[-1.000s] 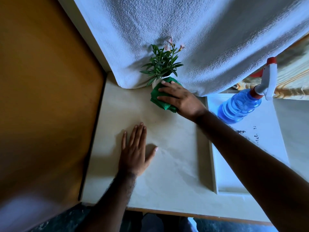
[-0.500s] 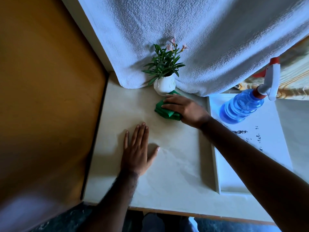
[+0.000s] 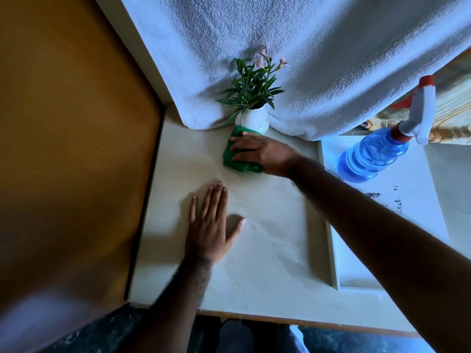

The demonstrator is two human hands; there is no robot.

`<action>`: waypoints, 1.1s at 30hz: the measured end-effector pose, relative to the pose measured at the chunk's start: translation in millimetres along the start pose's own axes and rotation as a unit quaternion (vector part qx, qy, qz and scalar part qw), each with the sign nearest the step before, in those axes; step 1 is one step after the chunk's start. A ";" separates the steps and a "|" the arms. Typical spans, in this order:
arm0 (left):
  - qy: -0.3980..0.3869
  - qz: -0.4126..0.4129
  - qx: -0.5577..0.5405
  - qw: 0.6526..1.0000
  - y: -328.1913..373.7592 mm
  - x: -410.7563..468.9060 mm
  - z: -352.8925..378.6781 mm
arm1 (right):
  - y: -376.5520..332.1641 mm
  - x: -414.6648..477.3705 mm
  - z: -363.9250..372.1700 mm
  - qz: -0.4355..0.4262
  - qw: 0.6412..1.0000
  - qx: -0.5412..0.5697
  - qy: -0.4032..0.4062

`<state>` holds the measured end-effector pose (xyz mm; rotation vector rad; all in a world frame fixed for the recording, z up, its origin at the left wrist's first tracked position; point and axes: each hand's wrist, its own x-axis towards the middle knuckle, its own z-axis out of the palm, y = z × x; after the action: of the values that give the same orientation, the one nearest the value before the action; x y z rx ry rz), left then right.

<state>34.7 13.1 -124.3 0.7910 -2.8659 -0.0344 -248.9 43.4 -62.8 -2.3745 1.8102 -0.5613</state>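
A folded green cloth [image 3: 229,155] lies on the pale tabletop [image 3: 267,250], just in front of a small white pot [image 3: 252,121] with a green flowering plant. My right hand [image 3: 262,152] presses flat on the cloth with straight fingers, fingertips pointing left. Nearer to me, my left hand [image 3: 210,230] rests palm down on the bare tabletop, fingers spread and straight, holding nothing.
A blue spray bottle [image 3: 372,159] with a white and red trigger stands on a white tray [image 3: 418,215] at the right. A white towel [image 3: 305,59] hangs behind the pot. A brown wall [image 3: 63,149] borders the table's left edge.
My right hand slid the green cloth toward me from the pot, then back up against its base and slightly left. The left hand has stayed in place.
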 end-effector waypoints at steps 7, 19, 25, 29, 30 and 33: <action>-0.011 -0.001 0.002 1.000 -1.0 0.8 0.6 | -8.8 -8.8 16.1 0.143 0.972 0.182 0.045; -0.009 -0.009 -0.013 1.000 0.6 1.3 -2.6 | -55.4 -9.3 -25.6 0.235 0.954 0.184 0.002; -0.043 -0.021 -0.034 0.998 2.8 3.4 -11.4 | -93.1 -69.2 -50.5 0.203 0.975 0.057 0.068; -0.064 -0.017 -0.032 0.997 1.8 3.9 -15.5 | -113.2 -132.6 -55.8 0.253 0.960 0.002 0.119; -0.060 -0.014 -0.035 0.997 1.7 3.5 -15.5 | -119.4 -150.1 -56.3 0.264 0.956 -0.008 0.129; -0.059 -0.013 -0.026 0.998 2.1 2.9 -16.6 | -133.4 -197.6 -52.1 0.314 0.938 -0.035 0.144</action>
<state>33.9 13.8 -107.4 0.8445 -2.9504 -0.1628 -190.0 276.1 -19.2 -1.6414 2.5769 -0.7855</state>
